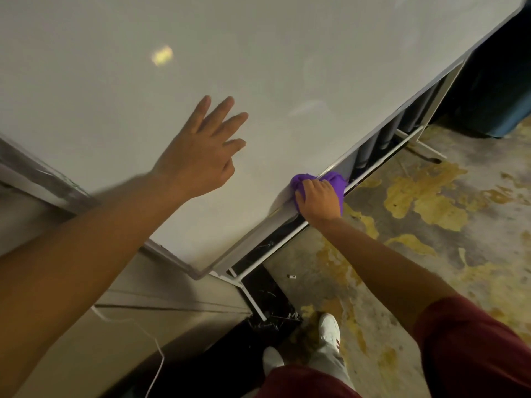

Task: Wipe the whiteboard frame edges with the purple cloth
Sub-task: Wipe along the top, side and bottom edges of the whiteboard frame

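The right hand [317,200] has its grip pressed around the bunched purple cloth [333,180], pushing it against the whiteboard's lower frame edge [258,229]; the left hand [201,152], fingers spread, lies over the whiteboard [258,67].

No text, label, brand or number can be read anywhere. The whiteboard [287,67] surface is blank and shows only a small bright reflection. Below the whiteboard, the white shoe [330,330] has red stripes on its side, but no readable letters.
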`<state>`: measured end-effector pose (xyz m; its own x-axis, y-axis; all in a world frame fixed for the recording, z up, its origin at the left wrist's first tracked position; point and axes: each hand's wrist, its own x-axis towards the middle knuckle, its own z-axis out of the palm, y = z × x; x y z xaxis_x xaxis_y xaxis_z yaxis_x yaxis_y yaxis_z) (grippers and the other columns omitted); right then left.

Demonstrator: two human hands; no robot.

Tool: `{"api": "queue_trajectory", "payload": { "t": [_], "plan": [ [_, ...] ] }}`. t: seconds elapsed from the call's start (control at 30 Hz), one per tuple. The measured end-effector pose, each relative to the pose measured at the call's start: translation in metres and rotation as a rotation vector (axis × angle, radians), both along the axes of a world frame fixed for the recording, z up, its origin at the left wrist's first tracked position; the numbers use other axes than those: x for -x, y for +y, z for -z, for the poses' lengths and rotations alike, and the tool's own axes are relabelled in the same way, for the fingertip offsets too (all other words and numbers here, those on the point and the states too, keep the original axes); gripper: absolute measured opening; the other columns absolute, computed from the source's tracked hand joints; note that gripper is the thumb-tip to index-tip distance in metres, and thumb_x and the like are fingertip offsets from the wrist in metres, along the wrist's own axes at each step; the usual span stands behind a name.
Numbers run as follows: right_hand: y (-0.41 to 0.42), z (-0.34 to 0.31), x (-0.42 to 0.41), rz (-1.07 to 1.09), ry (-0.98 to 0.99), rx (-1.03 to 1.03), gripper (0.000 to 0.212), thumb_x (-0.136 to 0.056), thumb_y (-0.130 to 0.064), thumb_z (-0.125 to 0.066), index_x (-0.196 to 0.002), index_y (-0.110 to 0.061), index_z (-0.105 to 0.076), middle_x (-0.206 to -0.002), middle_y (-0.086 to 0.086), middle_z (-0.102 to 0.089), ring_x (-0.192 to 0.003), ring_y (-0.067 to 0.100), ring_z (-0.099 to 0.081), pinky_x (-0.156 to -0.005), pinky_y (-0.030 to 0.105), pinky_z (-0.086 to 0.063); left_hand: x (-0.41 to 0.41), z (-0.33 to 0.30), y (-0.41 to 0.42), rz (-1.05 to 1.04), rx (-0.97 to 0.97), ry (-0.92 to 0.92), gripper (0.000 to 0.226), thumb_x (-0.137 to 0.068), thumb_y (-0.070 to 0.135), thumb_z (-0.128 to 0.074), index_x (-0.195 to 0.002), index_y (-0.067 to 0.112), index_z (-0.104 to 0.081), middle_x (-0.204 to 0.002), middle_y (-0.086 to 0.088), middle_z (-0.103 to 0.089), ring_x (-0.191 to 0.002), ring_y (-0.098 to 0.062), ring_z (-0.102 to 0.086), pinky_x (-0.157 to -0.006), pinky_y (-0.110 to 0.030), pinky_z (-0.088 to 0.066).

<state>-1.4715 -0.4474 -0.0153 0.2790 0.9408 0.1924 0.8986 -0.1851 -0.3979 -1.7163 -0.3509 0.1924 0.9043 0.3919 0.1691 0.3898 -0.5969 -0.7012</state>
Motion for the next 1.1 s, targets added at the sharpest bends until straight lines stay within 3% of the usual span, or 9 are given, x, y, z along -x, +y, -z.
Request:
{"api": "queue_trajectory", "payload": {
  "t": [0.2,0.3,0.5,0.63,0.77,0.83,0.93,1.0,1.1],
  "plan": [
    [-0.030,0.006,0.055,-0.164,0.086,-0.032,0.047,-0.095,-0.046,-0.053,-0.134,-0.021,-0.045,-0.110,0.005,-0.067,-0.101,0.028,-0.062,-0.092,0.044,-0.052,0.002,-0.003,-0.001,-0.020,-0.034,0.033,0.060,-0.104,0.051,-0.033,-0.154,0.022,-0.051,-0.175,-0.013,-0.021,-0.163,-0.042,-0.010,-0.131,-0.063,-0.008],
    [-0.047,0.013,0.086,-0.238,0.070,-0.040,0.051,-0.097,-0.048,-0.050,-0.140,-0.022,-0.041,-0.121,0.006,-0.064,-0.111,0.028,-0.060,-0.101,0.045,-0.047,0.001,-0.006,-0.004,-0.008,-0.036,0.028,0.057,-0.103,0.048,-0.039,-0.151,0.021,-0.055,-0.173,-0.014,-0.026,-0.162,-0.042,-0.014,-0.131,-0.062,-0.008],
    [-0.070,0.015,0.152,-0.404,0.067,-0.031,0.036,-0.096,-0.045,-0.053,-0.127,-0.026,-0.055,-0.123,0.000,-0.061,-0.114,0.024,-0.057,-0.108,0.042,-0.037,0.000,-0.015,-0.015,-0.055,-0.017,0.073,0.058,-0.104,0.052,-0.035,-0.154,0.027,-0.051,-0.175,-0.011,-0.024,-0.163,-0.039,-0.013,-0.132,-0.061,-0.009],
    [-0.081,0.014,0.198,-0.462,0.077,0.002,0.031,-0.097,-0.045,-0.049,-0.121,-0.028,-0.058,-0.125,0.002,-0.059,-0.112,0.025,-0.054,-0.105,0.042,-0.038,0.002,-0.020,-0.017,-0.068,0.000,0.097,0.059,-0.105,0.054,-0.033,-0.156,0.029,-0.049,-0.175,-0.009,-0.021,-0.164,-0.038,-0.011,-0.131,-0.059,-0.007],
    [-0.092,0.008,0.247,-0.566,0.088,0.090,0.038,-0.095,-0.043,-0.036,-0.115,-0.026,-0.064,-0.122,0.001,-0.058,-0.110,0.024,-0.052,-0.100,0.043,-0.041,0.002,-0.024,-0.020,-0.085,0.035,0.114,0.058,-0.106,0.053,-0.033,-0.155,0.029,-0.049,-0.176,-0.009,-0.018,-0.164,-0.038,-0.008,-0.133,-0.060,-0.006],
    [-0.088,-0.003,0.255,-0.534,0.298,0.183,0.034,-0.100,-0.039,-0.039,-0.107,-0.021,-0.066,-0.110,0.001,-0.062,-0.101,0.022,-0.057,-0.094,0.043,-0.046,0.001,-0.024,-0.021,-0.089,0.052,0.111,0.057,-0.106,0.052,-0.034,-0.155,0.028,-0.051,-0.176,-0.009,-0.018,-0.164,-0.038,-0.008,-0.133,-0.060,-0.006],
    [-0.070,-0.027,0.233,-0.329,0.824,0.305,0.032,-0.103,-0.038,-0.047,-0.099,-0.013,-0.066,-0.095,0.005,-0.070,-0.088,0.025,-0.064,-0.086,0.042,-0.050,-0.001,-0.024,-0.020,-0.087,0.041,0.108,0.058,-0.106,0.054,-0.033,-0.155,0.029,-0.050,-0.176,-0.008,-0.020,-0.164,-0.039,-0.009,-0.132,-0.060,-0.006],
    [-0.053,-0.046,0.199,-0.233,0.936,0.228,0.033,-0.103,-0.040,-0.049,-0.098,-0.013,-0.068,-0.092,0.007,-0.072,-0.086,0.026,-0.066,-0.084,0.038,-0.051,-0.004,-0.023,-0.020,-0.081,0.035,0.086,0.058,-0.105,0.054,-0.033,-0.154,0.029,-0.052,-0.175,-0.008,-0.024,-0.164,-0.039,-0.011,-0.133,-0.061,-0.008],
    [-0.026,-0.069,0.129,-0.137,0.925,0.109,0.030,-0.104,-0.040,-0.047,-0.101,-0.019,-0.069,-0.089,-0.002,-0.071,-0.083,0.019,-0.065,-0.079,0.032,-0.051,-0.010,-0.017,-0.020,-0.075,0.003,0.050,0.057,-0.104,0.052,-0.035,-0.152,0.028,-0.055,-0.173,-0.009,-0.029,-0.163,-0.040,-0.016,-0.131,-0.062,-0.013]
  ]
}}
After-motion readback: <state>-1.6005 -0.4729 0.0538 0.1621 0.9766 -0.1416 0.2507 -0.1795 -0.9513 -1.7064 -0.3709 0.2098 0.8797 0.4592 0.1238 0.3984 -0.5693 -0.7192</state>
